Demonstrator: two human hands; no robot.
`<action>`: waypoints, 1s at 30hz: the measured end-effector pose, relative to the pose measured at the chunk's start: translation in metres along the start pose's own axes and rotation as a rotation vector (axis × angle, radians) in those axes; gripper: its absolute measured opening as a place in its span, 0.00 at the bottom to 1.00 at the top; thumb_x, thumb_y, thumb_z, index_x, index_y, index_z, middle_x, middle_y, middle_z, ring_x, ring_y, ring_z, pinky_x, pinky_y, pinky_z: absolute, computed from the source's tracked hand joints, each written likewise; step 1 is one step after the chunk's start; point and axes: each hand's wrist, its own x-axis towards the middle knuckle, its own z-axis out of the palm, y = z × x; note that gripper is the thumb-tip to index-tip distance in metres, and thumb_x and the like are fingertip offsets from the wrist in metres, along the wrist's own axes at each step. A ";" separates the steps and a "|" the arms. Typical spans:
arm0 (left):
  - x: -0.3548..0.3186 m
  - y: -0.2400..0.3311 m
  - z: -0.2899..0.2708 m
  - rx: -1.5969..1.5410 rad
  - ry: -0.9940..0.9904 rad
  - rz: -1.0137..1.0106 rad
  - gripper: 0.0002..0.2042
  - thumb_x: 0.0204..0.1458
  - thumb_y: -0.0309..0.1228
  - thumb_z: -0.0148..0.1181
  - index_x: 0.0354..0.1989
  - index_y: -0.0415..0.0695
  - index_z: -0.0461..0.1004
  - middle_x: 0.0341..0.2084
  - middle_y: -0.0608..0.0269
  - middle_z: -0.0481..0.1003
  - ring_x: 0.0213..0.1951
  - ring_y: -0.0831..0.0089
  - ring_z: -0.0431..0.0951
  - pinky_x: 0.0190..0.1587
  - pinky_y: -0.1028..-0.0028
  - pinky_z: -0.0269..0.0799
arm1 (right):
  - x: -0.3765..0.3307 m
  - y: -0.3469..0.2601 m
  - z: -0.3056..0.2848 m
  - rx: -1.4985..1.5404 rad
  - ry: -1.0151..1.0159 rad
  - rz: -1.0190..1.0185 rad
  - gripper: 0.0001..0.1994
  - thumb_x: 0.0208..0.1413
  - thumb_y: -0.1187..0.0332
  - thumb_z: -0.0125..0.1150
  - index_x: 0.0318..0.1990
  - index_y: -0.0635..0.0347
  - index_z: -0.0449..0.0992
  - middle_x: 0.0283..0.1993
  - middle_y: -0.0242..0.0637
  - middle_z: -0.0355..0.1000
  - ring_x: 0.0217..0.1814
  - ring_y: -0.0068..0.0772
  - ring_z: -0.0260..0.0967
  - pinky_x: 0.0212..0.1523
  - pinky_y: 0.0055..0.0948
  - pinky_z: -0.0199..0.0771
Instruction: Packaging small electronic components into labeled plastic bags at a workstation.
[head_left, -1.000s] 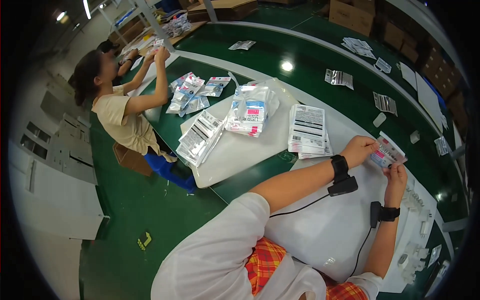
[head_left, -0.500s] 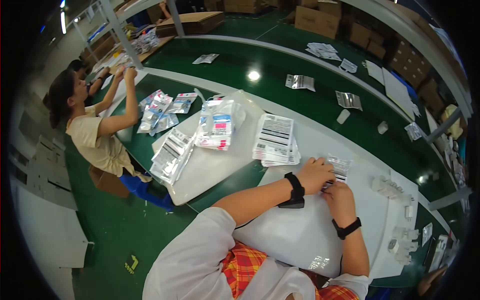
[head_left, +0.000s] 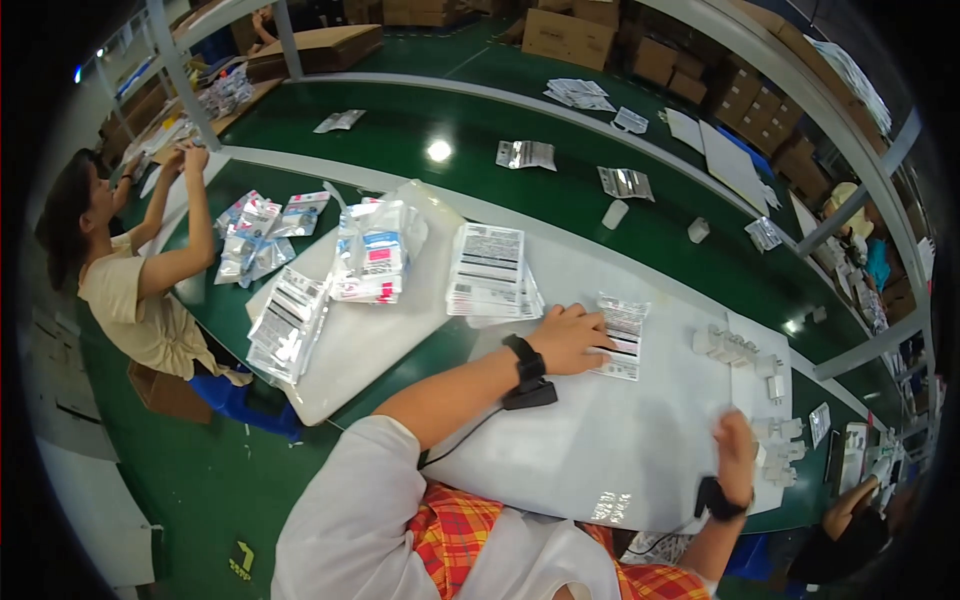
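Note:
My left hand lies with fingers stretched out, its fingertips on the left edge of a flat silver pouch. Dark print shows on the pouch, which rests on a white board. Apart from it, at the board's right, my right hand hovers near the small white blocky pieces; motion smears its fingers. More small white pieces stand in a row farther off. Left of my left hand is a stack of printed pouches.
Further left lie more silver pouches and a pile of filled packets. A metal frame edges the green conveyor surface, where loose pouches and white pieces are scattered. A co-worker stands at the left.
My right hand has left the pouch and moved right, toward the white pieces. My left hand stays at the pouch, now uncovered and flat. The whole view has shifted.

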 end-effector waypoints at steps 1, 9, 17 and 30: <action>-0.003 0.003 -0.006 0.002 -0.001 -0.005 0.15 0.46 0.29 0.60 0.44 0.57 0.79 0.41 0.71 0.71 0.47 0.65 0.66 0.49 0.63 0.55 | -0.038 0.006 -0.042 -0.042 0.106 0.231 0.02 0.59 0.76 0.51 0.38 0.61 0.68 0.34 0.29 0.60 0.35 0.19 0.55 0.35 0.20 0.58; 0.020 0.014 0.005 0.069 0.037 0.047 0.13 0.42 0.34 0.65 0.39 0.52 0.79 0.40 0.70 0.72 0.47 0.64 0.67 0.50 0.64 0.56 | -0.402 0.112 -0.076 -0.653 0.454 1.328 0.21 0.58 0.70 0.56 0.59 0.65 0.64 0.50 0.42 0.69 0.50 0.39 0.68 0.51 0.34 0.69; 0.012 0.031 -0.008 0.319 0.105 0.001 0.15 0.42 0.34 0.66 0.40 0.49 0.77 0.36 0.67 0.70 0.45 0.64 0.67 0.48 0.66 0.58 | -0.053 -0.057 -0.038 -0.317 0.434 0.331 0.21 0.59 0.77 0.49 0.61 0.66 0.64 0.59 0.46 0.67 0.59 0.37 0.64 0.60 0.33 0.61; -0.057 -0.076 -0.101 0.428 0.238 -0.454 0.19 0.50 0.30 0.58 0.53 0.44 0.71 0.56 0.55 0.69 0.60 0.56 0.65 0.60 0.46 0.57 | 0.260 -0.008 0.113 -0.374 -0.463 -0.169 0.25 0.44 0.66 0.71 0.50 0.61 0.71 0.43 0.43 0.72 0.44 0.39 0.70 0.46 0.31 0.71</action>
